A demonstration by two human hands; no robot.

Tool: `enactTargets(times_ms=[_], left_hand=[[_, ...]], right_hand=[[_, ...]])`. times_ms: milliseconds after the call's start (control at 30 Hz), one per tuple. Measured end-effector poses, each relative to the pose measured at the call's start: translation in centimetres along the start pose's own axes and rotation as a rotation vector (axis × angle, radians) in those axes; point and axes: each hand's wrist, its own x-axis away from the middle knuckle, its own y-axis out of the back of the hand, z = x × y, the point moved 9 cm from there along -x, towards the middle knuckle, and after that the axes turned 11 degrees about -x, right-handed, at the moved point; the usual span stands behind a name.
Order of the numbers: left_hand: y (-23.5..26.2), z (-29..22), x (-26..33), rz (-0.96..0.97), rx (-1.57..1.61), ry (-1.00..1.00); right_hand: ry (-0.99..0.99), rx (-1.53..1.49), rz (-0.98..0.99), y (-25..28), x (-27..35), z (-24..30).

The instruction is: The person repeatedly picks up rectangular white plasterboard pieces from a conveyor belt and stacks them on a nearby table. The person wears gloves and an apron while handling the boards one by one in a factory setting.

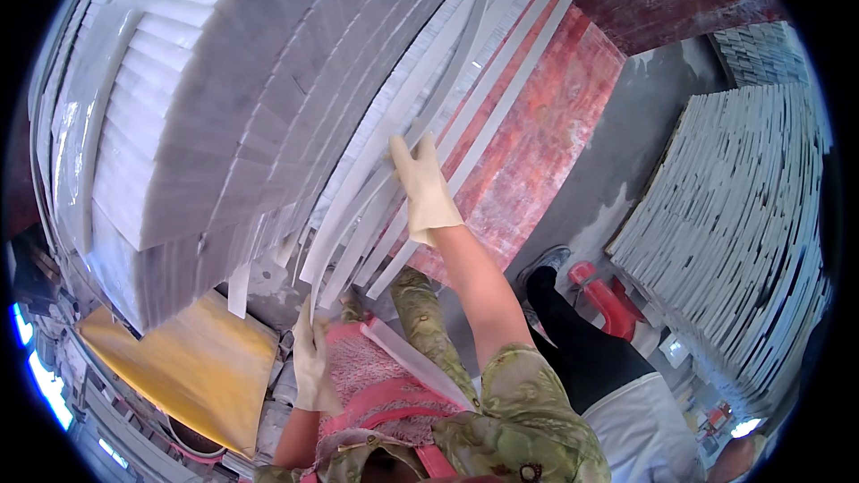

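A long, thin white strip (pixel 462 55) slants from the far top edge down toward my body. My right hand (pixel 424 186), in a cream glove, grips it partway along, thumb and fingers on either side. Closer to me, my left hand (pixel 310 365), gloved alike, is closed at the strip's near end; its fingertips are partly hidden. More white strips lie side by side under and beside my right hand. Two separate strips (pixel 508 94) rest on a reddish, stained board (pixel 546 161) to the right of it.
A tall stack of white slabs (pixel 233 98) fills the left. Another large stack of pale strips (pixel 734 224) stands at right, past grey floor (pixel 649 116). A yellow sheet (pixel 192 367) lies lower left. Near a red pipe (pixel 608 304), a person in black trousers (pixel 582 349) is close by on my right.
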Motion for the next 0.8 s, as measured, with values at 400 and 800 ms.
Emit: enactTargets(times_ms=[400,800], left_hand=[[0.3,-8.2,-1.8,0.197,-0.039,-0.031],[-0.2,-5.1,-1.0,0.236,-0.021,-0.027]], right_hand=[[0.058,-0.119,0.013,-3.4,-4.2,3.3],[0.234,0.304,0.056,-1.4,-6.9,-0.3]])
